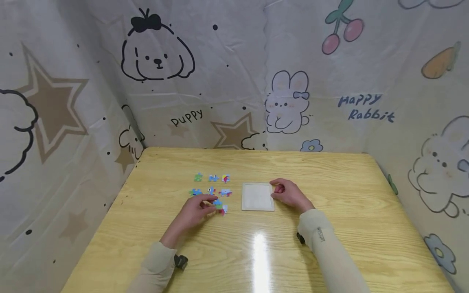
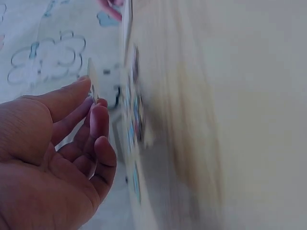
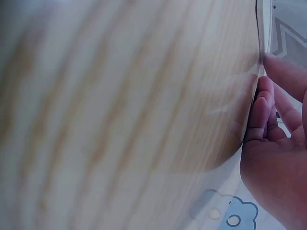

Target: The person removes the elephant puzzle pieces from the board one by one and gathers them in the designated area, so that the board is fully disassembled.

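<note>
In the head view my left hand (image 1: 196, 211) pinches a blue and green jigsaw piece (image 1: 218, 204) between thumb and fingers. The left wrist view shows this piece (image 2: 92, 79) edge-on, raised off the table. Just below it in the head view lies a white and red piece (image 1: 224, 209), partly overlapped. A square, pale puzzle tray (image 1: 258, 208) with a raised rim lies flat to the right. My right hand (image 1: 291, 194) holds the tray's right edge, thumb on the side and index finger by the far corner. In the right wrist view its other fingers (image 3: 263, 110) are curled at the tabletop.
Several loose jigsaw pieces lie in two rows beyond the left hand, among them a green one (image 1: 198, 177), a yellow and red one (image 1: 225, 178) and a blue one (image 1: 225, 193). The wooden table (image 1: 329, 252) meets a printed curtain (image 1: 227, 81) at the back and sides.
</note>
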### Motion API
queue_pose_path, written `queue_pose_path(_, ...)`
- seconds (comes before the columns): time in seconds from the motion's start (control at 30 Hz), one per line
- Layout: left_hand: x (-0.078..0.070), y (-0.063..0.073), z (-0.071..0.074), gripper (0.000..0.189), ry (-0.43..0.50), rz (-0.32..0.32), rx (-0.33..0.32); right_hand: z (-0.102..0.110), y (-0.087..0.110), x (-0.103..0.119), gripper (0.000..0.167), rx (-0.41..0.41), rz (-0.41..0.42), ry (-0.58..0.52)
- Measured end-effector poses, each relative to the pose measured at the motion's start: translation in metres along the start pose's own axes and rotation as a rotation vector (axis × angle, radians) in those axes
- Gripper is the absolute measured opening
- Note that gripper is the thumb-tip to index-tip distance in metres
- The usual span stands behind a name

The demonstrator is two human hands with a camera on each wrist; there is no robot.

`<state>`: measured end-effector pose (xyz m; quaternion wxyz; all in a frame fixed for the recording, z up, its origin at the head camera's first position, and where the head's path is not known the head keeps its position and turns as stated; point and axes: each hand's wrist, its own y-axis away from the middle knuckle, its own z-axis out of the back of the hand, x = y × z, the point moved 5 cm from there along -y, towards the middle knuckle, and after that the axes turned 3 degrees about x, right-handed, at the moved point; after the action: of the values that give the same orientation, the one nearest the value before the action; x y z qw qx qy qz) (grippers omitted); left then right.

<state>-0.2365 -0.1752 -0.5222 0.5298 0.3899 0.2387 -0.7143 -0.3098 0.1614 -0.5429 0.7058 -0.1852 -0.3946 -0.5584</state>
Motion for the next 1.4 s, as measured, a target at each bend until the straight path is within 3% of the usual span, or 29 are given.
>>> queue_pose_path(0.2,0.023,0.023,0.033,0.035,-0.038,0.057,-0.042,0.000,0.000,-0.002,0.044,0.008,-0.020,-0.002)
queue_pose_path(0.47,0.037,0.031,0.059,0.033,-0.083,0.086,-0.064,-0.001,0.000,-0.004,0.044,0.005,-0.032,-0.011)
queue_pose_path(0.83,0.044,0.028,0.061,0.031,-0.092,0.100,-0.048,-0.001,-0.004,-0.005,0.044,0.002,-0.011,0.001)
queue_pose_path(1.13,0.047,0.024,0.060,0.030,-0.199,0.069,-0.029,-0.003,-0.003,-0.006,0.044,0.006,-0.031,-0.002)
queue_pose_path(1.4,0.048,0.020,0.059,0.025,-0.224,0.079,-0.013,-0.002,-0.002,-0.004,0.042,-0.001,-0.017,-0.005)
